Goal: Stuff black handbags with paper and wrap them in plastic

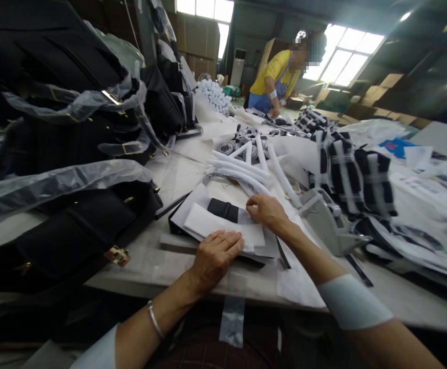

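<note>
A black handbag (175, 221) lies flat on the table before me, mostly covered by white wrapping paper. Across it rests a folded white padding strip (208, 224), and a black strap piece (223, 209) shows above that strip. My left hand (217, 254) lies flat with fingers stretched out, pressing on the near edge of the padding. At the far right of the bag, my right hand (268, 211) has its fingers curled in a pinch by the paper; what is between the fingertips is hidden. A length of clear tape (233, 312) hangs from the table edge below the bag.
Black handbags (65, 230) with plastic-wrapped handles are piled on the left. White foam rods (242, 166) lie beyond the bag. A grey tape dispenser (325, 220) stands right, near black-and-white wrapped bundles (356, 171). Another person (275, 82) in yellow works at the far end.
</note>
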`<move>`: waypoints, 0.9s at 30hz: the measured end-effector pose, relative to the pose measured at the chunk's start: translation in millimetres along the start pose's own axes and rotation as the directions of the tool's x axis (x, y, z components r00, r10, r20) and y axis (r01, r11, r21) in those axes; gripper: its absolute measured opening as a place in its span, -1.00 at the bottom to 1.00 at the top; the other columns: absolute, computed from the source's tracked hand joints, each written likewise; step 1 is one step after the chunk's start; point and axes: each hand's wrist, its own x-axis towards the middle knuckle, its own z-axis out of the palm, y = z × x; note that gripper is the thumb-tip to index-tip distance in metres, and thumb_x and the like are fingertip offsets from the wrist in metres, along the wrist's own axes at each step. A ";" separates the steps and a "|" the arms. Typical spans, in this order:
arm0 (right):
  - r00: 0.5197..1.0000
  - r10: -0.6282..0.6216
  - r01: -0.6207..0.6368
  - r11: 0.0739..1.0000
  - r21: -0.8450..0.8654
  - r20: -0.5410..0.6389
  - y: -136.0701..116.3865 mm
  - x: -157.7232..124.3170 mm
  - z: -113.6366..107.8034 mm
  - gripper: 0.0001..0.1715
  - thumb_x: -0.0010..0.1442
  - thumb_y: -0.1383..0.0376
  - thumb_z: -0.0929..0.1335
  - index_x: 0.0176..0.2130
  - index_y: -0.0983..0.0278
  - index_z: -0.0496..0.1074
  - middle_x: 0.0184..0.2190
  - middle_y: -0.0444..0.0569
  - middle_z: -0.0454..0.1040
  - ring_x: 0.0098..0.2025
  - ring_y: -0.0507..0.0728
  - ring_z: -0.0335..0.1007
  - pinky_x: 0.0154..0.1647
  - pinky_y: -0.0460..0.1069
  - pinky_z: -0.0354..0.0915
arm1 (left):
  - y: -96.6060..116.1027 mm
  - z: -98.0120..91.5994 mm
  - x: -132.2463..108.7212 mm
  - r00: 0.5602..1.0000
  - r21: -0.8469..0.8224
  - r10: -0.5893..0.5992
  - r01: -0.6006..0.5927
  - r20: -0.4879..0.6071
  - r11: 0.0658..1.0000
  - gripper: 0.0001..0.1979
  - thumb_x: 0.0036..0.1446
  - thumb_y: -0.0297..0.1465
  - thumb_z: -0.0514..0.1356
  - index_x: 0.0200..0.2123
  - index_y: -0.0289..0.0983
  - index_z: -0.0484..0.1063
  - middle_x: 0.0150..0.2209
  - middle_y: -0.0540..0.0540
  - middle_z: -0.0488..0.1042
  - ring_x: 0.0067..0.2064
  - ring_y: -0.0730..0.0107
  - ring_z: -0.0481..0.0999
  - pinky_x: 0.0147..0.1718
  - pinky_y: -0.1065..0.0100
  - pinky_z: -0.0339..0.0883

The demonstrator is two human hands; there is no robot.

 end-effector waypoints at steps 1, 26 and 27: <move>1.000 0.000 0.000 1.000 0.011 0.001 -4.0 4.4 0.0 -0.76 0.24 0.28 0.34 -0.13 0.23 0.57 -0.11 0.02 0.58 -0.04 0.19 0.44 0.00 0.03 0.25 | -0.1 0.0 -0.3 1.000 0.002 -0.002 0.002 0.003 1.000 -0.74 0.38 -0.48 0.02 -0.03 -0.24 0.48 0.00 -0.08 0.58 0.03 0.32 0.56 0.08 0.22 0.36; 0.990 0.023 -0.050 0.980 0.192 0.139 7.9 12.6 10.3 -0.77 0.19 0.20 0.38 -0.15 0.16 0.57 -0.24 -0.12 0.62 -0.21 0.10 0.51 -0.18 -0.06 0.33 | -1.5 0.0 -1.6 0.999 -0.033 0.006 -0.005 0.053 0.999 -0.70 0.41 -0.43 -0.01 0.05 -0.21 0.46 0.05 -0.06 0.55 0.04 0.33 0.53 0.01 0.24 0.35; 0.987 0.032 -0.062 0.980 0.191 0.155 10.5 13.6 11.8 -0.80 0.16 0.21 0.39 -0.20 0.19 0.57 -0.28 -0.10 0.62 -0.25 0.10 0.50 -0.24 -0.07 0.32 | -1.3 -0.1 -2.0 0.999 -0.034 0.002 0.000 0.053 0.999 -0.70 0.40 -0.43 -0.01 0.05 -0.21 0.46 0.05 -0.07 0.55 0.04 0.33 0.52 0.01 0.24 0.35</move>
